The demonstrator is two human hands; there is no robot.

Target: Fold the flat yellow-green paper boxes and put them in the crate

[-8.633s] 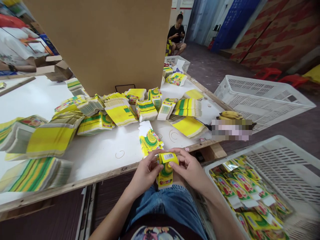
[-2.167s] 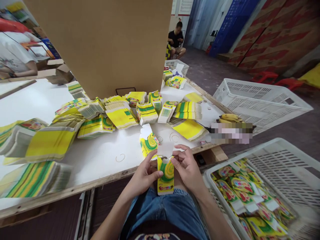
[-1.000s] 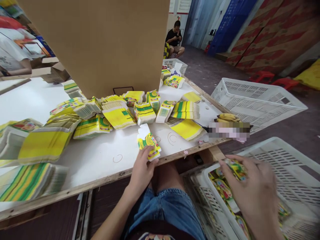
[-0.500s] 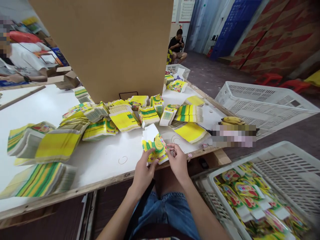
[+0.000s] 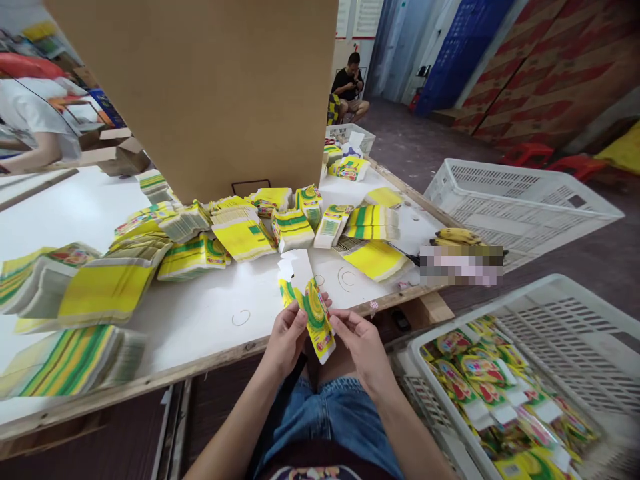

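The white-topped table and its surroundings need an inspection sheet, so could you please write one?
Surface: white tabletop with a wooden edge.
Job's things: yellow-green carton in both hands; carton stacks behind; printed packs in the near white crate.
Clutter: thin rings, probably rubber bands; bananas near the right corner.
Hands: left hand and right hand both grip the carton.
Cables: thin dark line at upper left, possibly a cable.
Surroundings: two other people in the background; second white crate and red stools at right.

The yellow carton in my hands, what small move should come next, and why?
Perhaps squeeze the yellow carton gently along its long edges to open it out: the left hand and right hand hold it from opposite sides, and its white flap sticks out unfolded.
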